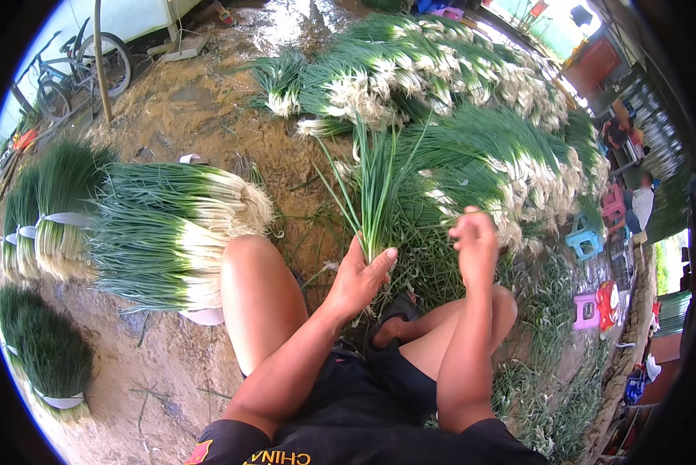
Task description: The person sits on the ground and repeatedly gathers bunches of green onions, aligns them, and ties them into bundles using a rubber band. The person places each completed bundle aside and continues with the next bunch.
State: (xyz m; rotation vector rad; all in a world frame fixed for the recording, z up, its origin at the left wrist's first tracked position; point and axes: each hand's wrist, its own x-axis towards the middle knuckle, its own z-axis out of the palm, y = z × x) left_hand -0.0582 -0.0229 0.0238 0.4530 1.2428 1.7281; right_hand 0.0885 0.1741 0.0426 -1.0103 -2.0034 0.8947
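Note:
My left hand (358, 279) is closed around the lower part of a small bunch of green onions (376, 197), its leaves fanning up and away from me. To the right of the bunch, my right hand (476, 238) is raised with its fingers curled and blurred. Whether a thin leaf is between those fingers is unclear. Past both hands lies a heap of loose green onions (487, 139), white stems and roots mostly to the right. By my left knee, a neat stack of trimmed green onions (150, 244) lies with its white ends towards the knee.
Tied green onion bundles (63, 232) stand at the left, with another bundle (48, 349) nearer. Stripped leaves (534, 395) litter the wet ground at right. Pink stool (585, 311) and blue stool (584, 237) stand beyond; a person (641, 203) sits farther right. A bicycle (86, 70) leans back left.

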